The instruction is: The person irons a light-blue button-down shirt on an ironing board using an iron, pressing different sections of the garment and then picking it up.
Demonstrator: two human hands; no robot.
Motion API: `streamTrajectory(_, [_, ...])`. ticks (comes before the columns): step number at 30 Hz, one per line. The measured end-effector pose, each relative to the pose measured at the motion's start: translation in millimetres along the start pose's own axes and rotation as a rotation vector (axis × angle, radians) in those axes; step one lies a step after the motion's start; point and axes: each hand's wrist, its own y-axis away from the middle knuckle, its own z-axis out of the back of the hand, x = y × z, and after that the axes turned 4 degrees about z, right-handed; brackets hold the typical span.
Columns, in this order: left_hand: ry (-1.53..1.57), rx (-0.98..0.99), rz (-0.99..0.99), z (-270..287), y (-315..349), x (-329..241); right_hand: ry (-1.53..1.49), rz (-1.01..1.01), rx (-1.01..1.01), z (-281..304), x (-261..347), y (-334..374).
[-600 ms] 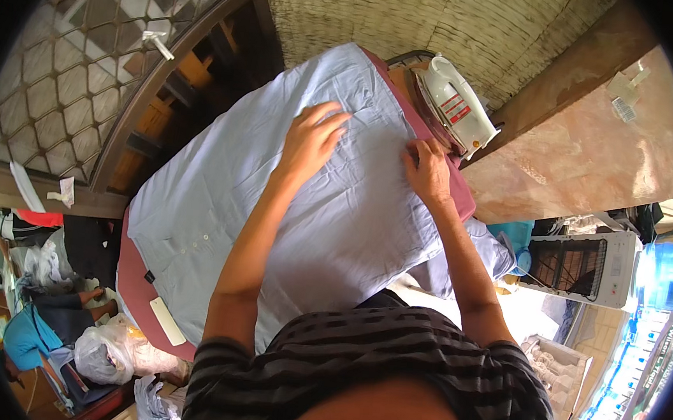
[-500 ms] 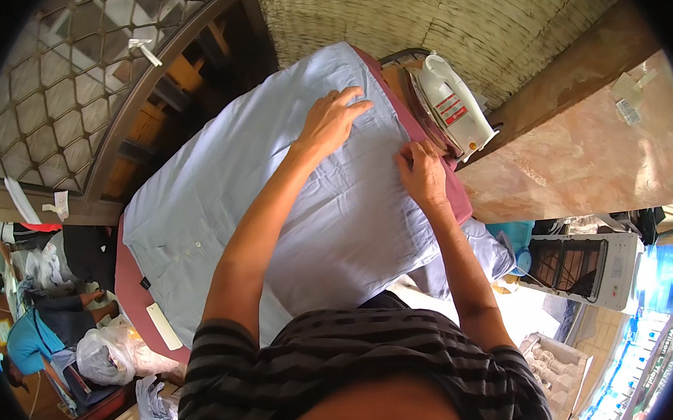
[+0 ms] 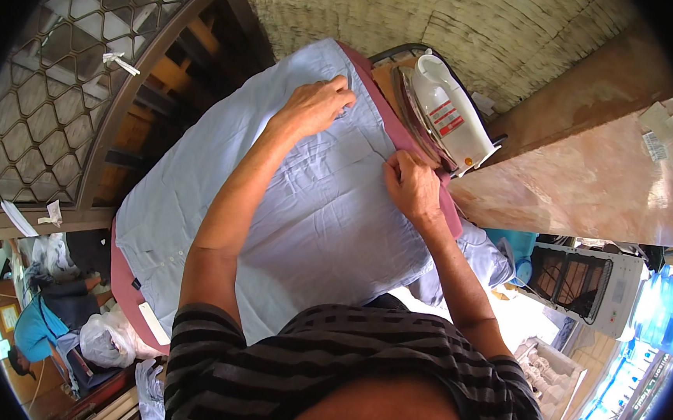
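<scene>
A light blue shirt [image 3: 326, 240] lies spread over a padded board with a maroon cover [image 3: 131, 297]. Small buttons and a dark tag show at its lower left. Toward the far end, my left hand [image 3: 316, 107] has its fingers curled down and closed on the shirt, with a small fold of cloth at the fingertips. At the right edge of the board my right hand [image 3: 415, 186] pinches the shirt's edge, its thumb against the bent fingers. Just beyond the right hand, a white iron [image 3: 451, 115] rests on the far right end of the board.
To the right of the iron stands a brown marbled panel [image 3: 565, 179]. A metal lattice gate [image 3: 48, 88] runs along the left, and a woven wall [image 3: 443, 18] is behind. Another person [image 3: 44, 322] is at the lower left, near plastic bags [image 3: 109, 341]. Bunched grey-blue cloth [image 3: 481, 255] hangs at right.
My left hand's fingers, stretched out before, have curled down onto the shirt. My right hand still pinches the shirt's edge. The whole view has shifted slightly.
</scene>
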Motion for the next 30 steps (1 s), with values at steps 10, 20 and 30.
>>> streamTrajectory(10, [-0.004, -0.164, 0.033, -14.5, -31.9, -15.0, -0.018, -0.011, -0.035, 8.6, -22.5, -7.8])
streamTrajectory(20, [0.293, -0.495, 0.130, -50.0, -17.5, -12.9, -0.166, 0.244, -0.052, -13.8, 8.7, -46.0])
streamTrajectory(30, [-0.065, -0.497, 0.497, -59.0, 168.1, -66.4, 0.219, 0.558, -0.056, -45.5, -21.6, -67.7])
